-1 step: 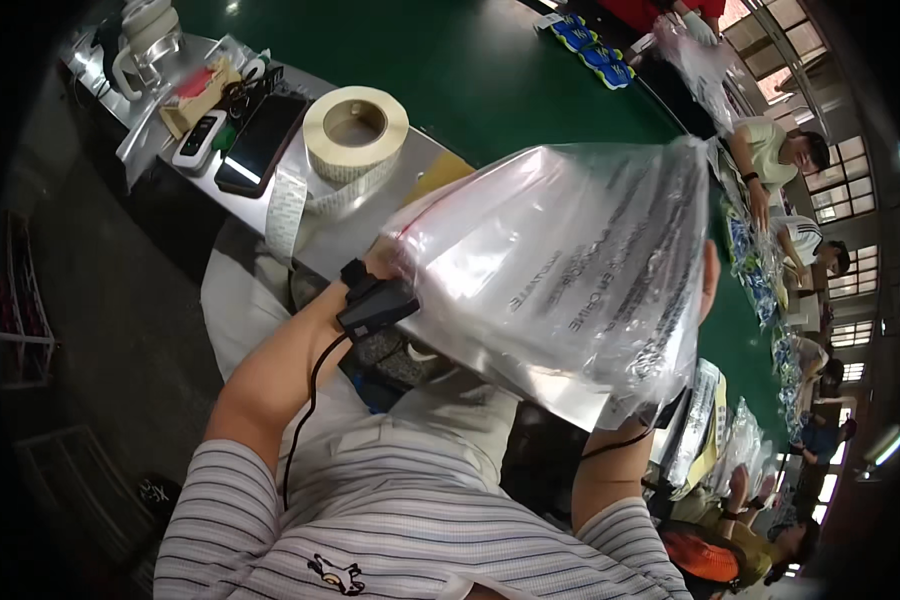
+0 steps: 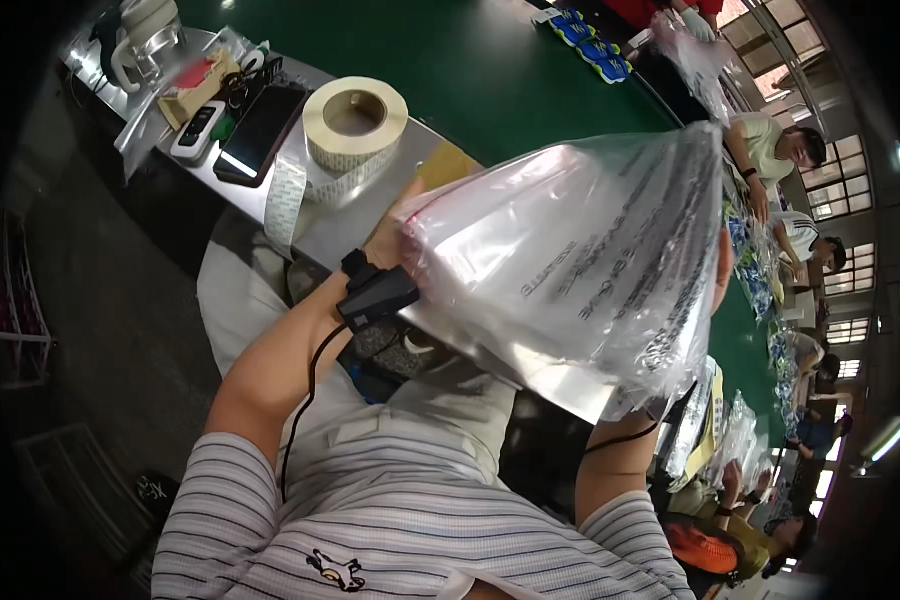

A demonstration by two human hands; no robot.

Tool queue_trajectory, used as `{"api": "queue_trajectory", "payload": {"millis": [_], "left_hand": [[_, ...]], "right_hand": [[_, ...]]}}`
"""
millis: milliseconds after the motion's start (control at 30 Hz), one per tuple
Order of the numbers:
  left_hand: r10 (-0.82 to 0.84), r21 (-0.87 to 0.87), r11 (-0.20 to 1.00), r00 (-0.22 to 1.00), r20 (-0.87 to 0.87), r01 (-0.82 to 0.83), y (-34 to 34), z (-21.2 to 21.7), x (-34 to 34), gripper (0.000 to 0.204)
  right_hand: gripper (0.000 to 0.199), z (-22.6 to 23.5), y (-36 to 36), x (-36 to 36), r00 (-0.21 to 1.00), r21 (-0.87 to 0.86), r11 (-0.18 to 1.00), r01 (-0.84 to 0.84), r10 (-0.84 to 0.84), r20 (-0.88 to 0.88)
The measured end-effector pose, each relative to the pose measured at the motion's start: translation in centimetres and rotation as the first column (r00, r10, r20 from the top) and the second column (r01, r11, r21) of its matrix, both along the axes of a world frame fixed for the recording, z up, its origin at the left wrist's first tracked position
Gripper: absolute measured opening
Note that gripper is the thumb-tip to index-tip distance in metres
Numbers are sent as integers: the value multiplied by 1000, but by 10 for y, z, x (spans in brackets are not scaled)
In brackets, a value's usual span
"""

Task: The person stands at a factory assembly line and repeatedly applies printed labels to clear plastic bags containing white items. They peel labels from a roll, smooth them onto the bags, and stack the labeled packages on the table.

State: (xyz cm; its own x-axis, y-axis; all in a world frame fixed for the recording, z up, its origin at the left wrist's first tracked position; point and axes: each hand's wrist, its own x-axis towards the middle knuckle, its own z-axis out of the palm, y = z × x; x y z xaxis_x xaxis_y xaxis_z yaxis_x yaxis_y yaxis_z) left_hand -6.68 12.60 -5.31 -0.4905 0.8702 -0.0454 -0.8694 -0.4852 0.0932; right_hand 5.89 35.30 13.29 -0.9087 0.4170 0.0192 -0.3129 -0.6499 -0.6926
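Bag (image 2: pixel 580 265) unmoved between both hands

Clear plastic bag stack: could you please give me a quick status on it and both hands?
Both hands grip clear printed plastic bag stack, left hand at left edge, right hand mostly hidden. Nothing blocking.

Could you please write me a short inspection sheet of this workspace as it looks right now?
Surface: green table with a metal edge.
Job's things: clear plastic bag held up over the edge.
Clutter: roll of labels, phone, remote.
Hands: left hand grips the bag's left edge; right hand mostly hidden behind the bag.
Cables: black cable runs from a wrist device.
Surroundings: other people work along the table.
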Motion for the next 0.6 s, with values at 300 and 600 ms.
{"api": "queue_trajectory", "payload": {"millis": [300, 600], "left_hand": [[-355, -195, 932, 874, -331, 305, -8, 32, 11, 66], [-257, -427, 900, 893, -370, 82, -18, 108, 21, 50]], "right_hand": [[29, 48, -23, 15, 991, 167, 983, 71, -49, -128], [29, 95, 49, 95, 954, 761, 646, 58, -260, 148]]}}
